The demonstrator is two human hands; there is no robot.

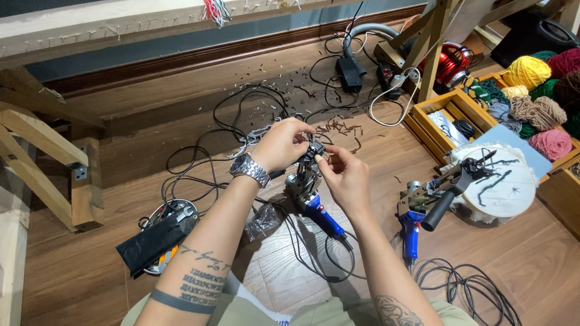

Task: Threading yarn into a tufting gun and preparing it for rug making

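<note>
Our left hand (pixel 279 143): fingers pinching the top of the blue-handled tufting gun (pixel 308 184).
Our right hand (pixel 341 175): fingertips pinching its head.
Second gun (pixel 423 208): lying nearby on the floor (pixel 151 108).

The wooden plank floor (pixel 121 102) carries everything; black cables (pixel 199 169) loop left of the grip and yarn scraps (pixel 338 127) scatter beyond it; a 2nd blue-handled tufting gun (pixel 423 208) lies to its right, by a round white embroidered piece (pixel 513 193); wooden crates (pixel 441 115) of yarn sit farther right.
</note>
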